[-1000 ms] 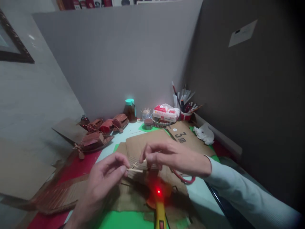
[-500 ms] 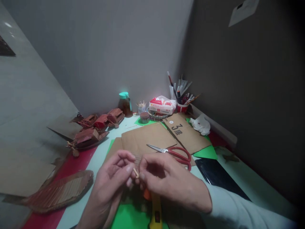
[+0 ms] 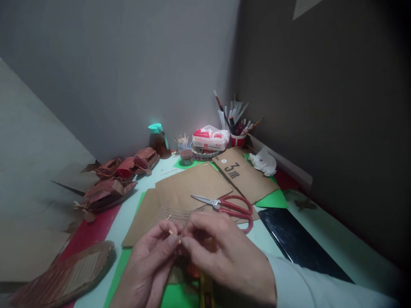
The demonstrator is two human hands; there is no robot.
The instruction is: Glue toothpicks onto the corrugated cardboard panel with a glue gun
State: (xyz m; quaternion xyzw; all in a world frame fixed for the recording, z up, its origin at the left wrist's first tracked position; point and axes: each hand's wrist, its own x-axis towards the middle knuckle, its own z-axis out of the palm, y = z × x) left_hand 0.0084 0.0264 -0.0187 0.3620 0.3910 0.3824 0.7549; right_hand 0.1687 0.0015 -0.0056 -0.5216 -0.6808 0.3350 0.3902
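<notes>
- Pinching a thin wooden stick (image 3: pixel 170 231) between thumb and forefinger, the left hand (image 3: pixel 149 265) grips it low in view, above the green mat (image 3: pixel 180 295).
- Meeting it fingertip to fingertip, the right hand (image 3: pixel 224 256) is closed on the same stick's near end.
- Red-handled scissors (image 3: pixel 226 206) lie just beyond the hands on flat brown cardboard (image 3: pixel 192 184).
- A yellow tool (image 3: pixel 205 293) lies on the counter (image 3: pixel 321 248) under the hands.
- Cardboard model boats (image 3: pixel 111 179) stand to the left; a red cup of pens (image 3: pixel 236 128) is at the far corner.
</notes>
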